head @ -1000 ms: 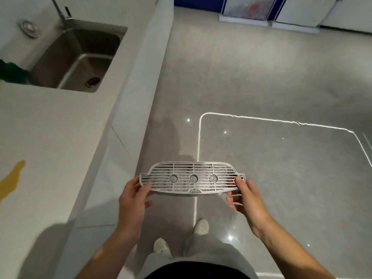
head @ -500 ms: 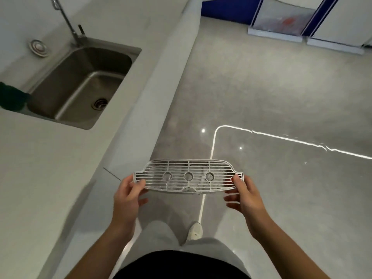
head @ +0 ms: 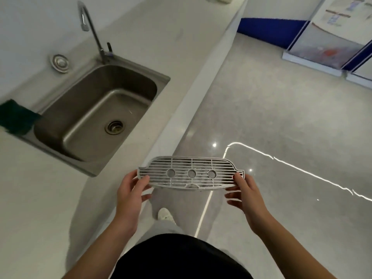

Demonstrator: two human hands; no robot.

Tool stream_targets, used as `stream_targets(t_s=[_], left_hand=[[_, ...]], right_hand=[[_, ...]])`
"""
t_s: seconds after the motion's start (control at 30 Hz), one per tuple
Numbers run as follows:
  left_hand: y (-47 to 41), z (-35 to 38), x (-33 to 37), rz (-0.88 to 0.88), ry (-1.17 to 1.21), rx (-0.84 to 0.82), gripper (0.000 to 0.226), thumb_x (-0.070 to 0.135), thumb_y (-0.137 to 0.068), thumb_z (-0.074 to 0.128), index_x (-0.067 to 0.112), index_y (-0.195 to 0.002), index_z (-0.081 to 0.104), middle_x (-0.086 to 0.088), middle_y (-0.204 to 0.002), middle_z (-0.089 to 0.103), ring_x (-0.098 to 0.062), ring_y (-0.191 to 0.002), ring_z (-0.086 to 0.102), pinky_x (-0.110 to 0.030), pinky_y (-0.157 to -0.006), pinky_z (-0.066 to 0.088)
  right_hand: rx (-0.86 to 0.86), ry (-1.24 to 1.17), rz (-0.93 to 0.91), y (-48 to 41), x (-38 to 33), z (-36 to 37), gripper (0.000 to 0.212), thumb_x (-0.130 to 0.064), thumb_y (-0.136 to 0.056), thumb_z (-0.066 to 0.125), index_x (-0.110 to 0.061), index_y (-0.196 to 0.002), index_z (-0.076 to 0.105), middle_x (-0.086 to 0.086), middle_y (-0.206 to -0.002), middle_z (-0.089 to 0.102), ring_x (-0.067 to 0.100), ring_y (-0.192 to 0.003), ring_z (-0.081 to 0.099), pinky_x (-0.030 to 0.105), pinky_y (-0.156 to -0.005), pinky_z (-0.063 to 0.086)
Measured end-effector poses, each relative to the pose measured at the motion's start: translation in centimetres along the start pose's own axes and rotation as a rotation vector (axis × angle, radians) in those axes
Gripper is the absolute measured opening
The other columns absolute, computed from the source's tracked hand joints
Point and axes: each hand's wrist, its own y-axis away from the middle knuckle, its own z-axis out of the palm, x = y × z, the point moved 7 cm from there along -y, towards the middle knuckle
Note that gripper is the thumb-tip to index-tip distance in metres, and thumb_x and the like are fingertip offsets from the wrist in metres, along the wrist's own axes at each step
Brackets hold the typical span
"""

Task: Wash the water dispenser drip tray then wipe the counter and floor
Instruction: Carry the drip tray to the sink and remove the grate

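I hold a grey slatted drip tray grille (head: 191,173) with three round holes flat in front of me, above the counter's front edge. My left hand (head: 130,195) grips its left end and my right hand (head: 244,195) grips its right end. The steel sink (head: 96,115) lies ahead to the left, set into the pale counter (head: 40,198), with a curved tap (head: 90,31) behind it. A dark green sponge (head: 16,116) rests on the sink's left rim. The glossy grey floor (head: 281,127) spreads to the right.
A round metal fitting (head: 59,62) sits in the counter left of the tap. Blue-and-white panels (head: 322,43) stand on the floor at the far right. My foot (head: 166,215) is on the floor beside the counter's front.
I have walked forward along the counter, so the sink has come closer and more central. Both hands keep the same grip on the grille.
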Motion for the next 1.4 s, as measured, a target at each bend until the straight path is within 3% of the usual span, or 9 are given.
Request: stream_targets(t_s=[0.2, 0.4, 0.63, 0.83, 0.93, 1.03, 1.2, 1.3, 1.4], left_hand=[[-7.7, 0.9, 3.8, -0.001, 0.046, 0.086, 0.019, 0.023, -0.1, 0.064, 0.029, -0.118, 0.069, 0.003, -0.108, 0.078, -0.01, -0.089, 0.074, -0.035, -0.07, 0.056], [-13.5, 0.9, 7.0, -0.02, 0.13, 0.228, 0.029, 0.021, -0.101, 0.062, 0.022, -0.13, 0.061, 0.001, -0.115, 0.074, -0.013, -0.093, 0.072, -0.035, -0.073, 0.057], [-19.4, 0.2, 8.3, -0.027, 0.238, 0.482, 0.027, 0.025, -0.101, 0.062, 0.027, -0.128, 0.063, 0.002, -0.116, 0.076, -0.02, -0.101, 0.074, -0.038, -0.078, 0.055], [-22.3, 1.4, 9.7, -0.025, 0.388, 0.731, 0.022, 0.021, -0.102, 0.061, 0.024, -0.123, 0.067, 0.001, -0.111, 0.078, -0.015, -0.091, 0.077, -0.023, -0.06, 0.059], [-23.6, 2.1, 10.0, -0.03, 0.498, 0.83, 0.024, 0.018, -0.099, 0.062, 0.021, -0.123, 0.067, -0.004, -0.111, 0.078, -0.021, -0.093, 0.077, -0.029, -0.065, 0.06], [-25.0, 2.5, 10.5, -0.026, 0.612, 0.864, 0.025, 0.016, -0.097, 0.063, 0.017, -0.122, 0.068, -0.008, -0.111, 0.077, -0.025, -0.096, 0.071, -0.039, -0.078, 0.054], [-26.9, 2.4, 11.4, -0.063, 0.887, 0.76, 0.017, 0.014, -0.082, 0.067, 0.015, -0.095, 0.079, -0.009, -0.097, 0.076, -0.022, -0.09, 0.073, -0.04, -0.089, 0.052], [-28.0, 1.3, 12.3, -0.042, 0.899, 0.744, 0.025, 0.024, -0.079, 0.07, 0.018, -0.1, 0.082, -0.01, -0.11, 0.077, -0.024, -0.099, 0.076, -0.044, -0.092, 0.054], [-29.4, 0.0, 13.0, -0.053, 0.937, 0.748, 0.044, 0.049, -0.093, 0.06, 0.015, -0.115, 0.079, -0.017, -0.125, 0.074, -0.033, -0.115, 0.071, -0.047, -0.089, 0.061]], right_hand=[[-0.06, 0.055, -0.028, -8.1, -7.5, 4.7, 0.021, -0.05, -0.102, 0.053, -0.036, -0.1, 0.068, 0.009, -0.092, 0.076, 0.023, -0.074, 0.074, 0.036, -0.067, 0.062], [-0.193, 0.131, -0.047, -15.7, -14.1, 10.4, 0.025, -0.046, -0.104, 0.051, -0.027, -0.107, 0.067, 0.014, -0.095, 0.075, 0.024, -0.078, 0.072, 0.037, -0.07, 0.061], [-0.418, 0.27, -0.068, -26.5, -20.1, 19.0, 0.026, -0.046, -0.107, 0.047, -0.026, -0.115, 0.062, 0.013, -0.101, 0.074, 0.032, -0.087, 0.072, 0.041, -0.075, 0.063], [-0.648, 0.405, -0.111, -33.8, -26.4, 27.1, 0.021, -0.046, -0.105, 0.05, -0.03, -0.113, 0.062, 0.012, -0.099, 0.074, 0.03, -0.081, 0.074, 0.038, -0.07, 0.064], [-0.751, 0.461, -0.142, -36.5, -29.1, 30.8, 0.019, -0.044, -0.105, 0.051, -0.031, -0.11, 0.064, 0.011, -0.096, 0.075, 0.028, -0.078, 0.074, 0.037, -0.067, 0.063], [-0.846, 0.509, -0.149, -38.5, -30.7, 34.1, 0.02, -0.044, -0.105, 0.051, -0.031, -0.112, 0.064, 0.007, -0.094, 0.076, 0.024, -0.076, 0.075, 0.032, -0.064, 0.06], [-0.915, 0.534, -0.076, -39.8, -31.4, 38.3, 0.022, -0.04, -0.107, 0.049, -0.027, -0.116, 0.064, 0.007, -0.099, 0.078, 0.025, -0.08, 0.075, 0.028, -0.061, 0.058], [-0.928, 0.539, -0.045, -40.1, -31.3, 40.6, 0.023, -0.04, -0.107, 0.049, -0.028, -0.117, 0.065, 0.002, -0.098, 0.079, 0.022, -0.081, 0.077, 0.027, -0.061, 0.06], [-0.937, 0.581, -0.056, -40.1, -31.1, 42.8, 0.023, -0.041, -0.107, 0.047, -0.03, -0.117, 0.065, -0.003, -0.099, 0.079, 0.02, -0.085, 0.078, 0.029, -0.065, 0.062]])
